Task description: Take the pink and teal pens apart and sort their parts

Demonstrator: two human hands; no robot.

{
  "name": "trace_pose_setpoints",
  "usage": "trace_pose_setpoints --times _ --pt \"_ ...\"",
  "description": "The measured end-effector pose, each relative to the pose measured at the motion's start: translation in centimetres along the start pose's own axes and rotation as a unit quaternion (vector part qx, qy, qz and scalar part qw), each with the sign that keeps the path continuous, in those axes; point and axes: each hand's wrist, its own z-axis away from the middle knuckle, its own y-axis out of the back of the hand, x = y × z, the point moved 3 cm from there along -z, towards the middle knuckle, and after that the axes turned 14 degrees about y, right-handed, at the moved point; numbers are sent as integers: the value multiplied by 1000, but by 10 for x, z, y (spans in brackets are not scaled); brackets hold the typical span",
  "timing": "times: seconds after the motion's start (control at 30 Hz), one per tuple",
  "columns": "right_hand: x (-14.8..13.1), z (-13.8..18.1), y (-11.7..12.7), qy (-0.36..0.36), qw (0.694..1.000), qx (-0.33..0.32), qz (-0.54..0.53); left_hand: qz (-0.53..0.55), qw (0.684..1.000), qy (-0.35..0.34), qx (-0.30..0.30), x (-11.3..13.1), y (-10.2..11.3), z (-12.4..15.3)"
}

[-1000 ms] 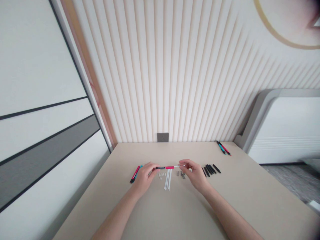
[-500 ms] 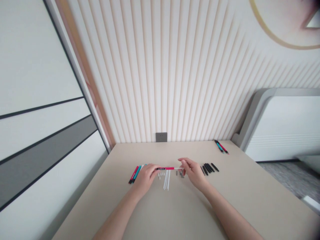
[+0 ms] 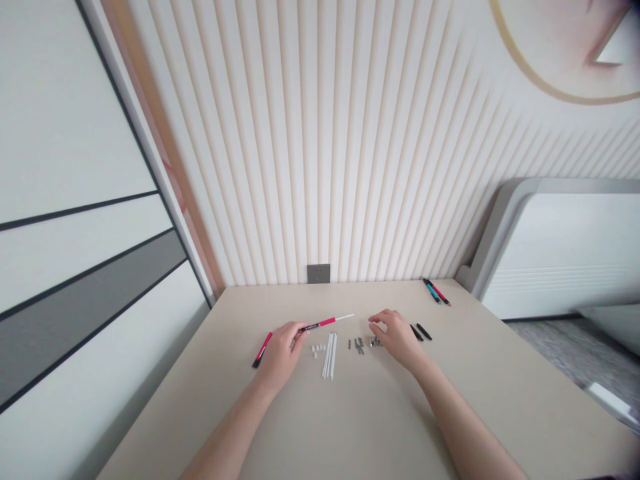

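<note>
Pink-and-black pen [image 3: 314,327] in the left hand's [image 3: 280,355] closed grip; right hand [image 3: 397,337] curled beside small grey parts [image 3: 359,345], grip unclear.

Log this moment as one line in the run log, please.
left hand: holds pink-and-black pen | right hand: beside small grey parts | nearby: loose white tubes on table

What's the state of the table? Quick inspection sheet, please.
Surface: beige table, against slatted wall.
Job's things: pen, white sticks, white caps, grey parts, black barrels.
Clutter: pink pen by left hand; pens at far edge.
Hands: left hand grips pen; right hand over grey parts, grip unclear.
Cables: nothing seen.
Surroundings: slatted wall, socket.
</note>
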Motion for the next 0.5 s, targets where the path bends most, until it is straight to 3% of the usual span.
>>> trace_pose_setpoints --times 0.2,0.5 --pt "-23 4 -12 53 997 -58 24 -5 1000 0 -2 0 -1 0" --pt "-24 5 -20 57 994 -86 22 -23 1000 -10 -11 2 -2 1"
